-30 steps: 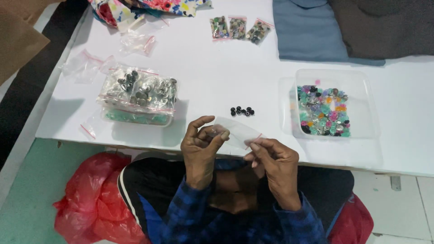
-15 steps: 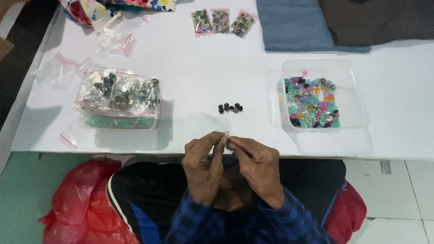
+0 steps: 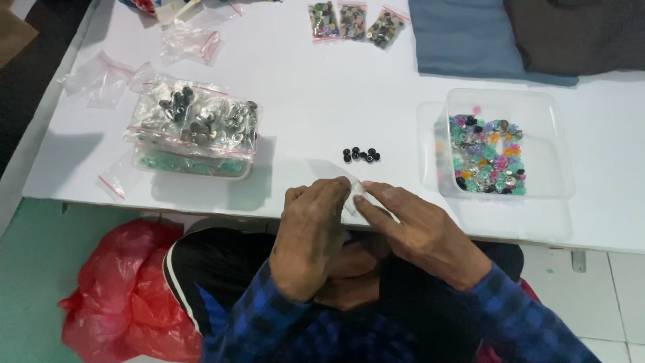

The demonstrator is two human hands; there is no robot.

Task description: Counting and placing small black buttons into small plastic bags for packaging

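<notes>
Both hands meet just off the near edge of the white table (image 3: pixel 322 81). My left hand (image 3: pixel 310 235) and my right hand (image 3: pixel 420 232) pinch a small clear plastic bag (image 3: pixel 353 195) between their fingertips; most of the bag is hidden behind the fingers. A short row of several small black beads (image 3: pixel 361 155) lies on the table just beyond the hands. To the right stands a clear plastic tub (image 3: pixel 537 107) holding many mixed coloured beads (image 3: pixel 487 156).
At the left, a clear box heaped with bags of metal buttons (image 3: pixel 196 128), with loose empty zip bags (image 3: pixel 107 77) around it. Three filled bead bags (image 3: pixel 353 21) lie at the back. Folded blue cloth (image 3: pixel 470 37) and dark cloth (image 3: pixel 578 30) sit back right. A red plastic bag (image 3: pixel 127 296) lies on the floor.
The hands have drawn together at the table edge, and the clear bag, spread wide a second ago, is now gathered small between the fingertips. The view shifted slightly.
</notes>
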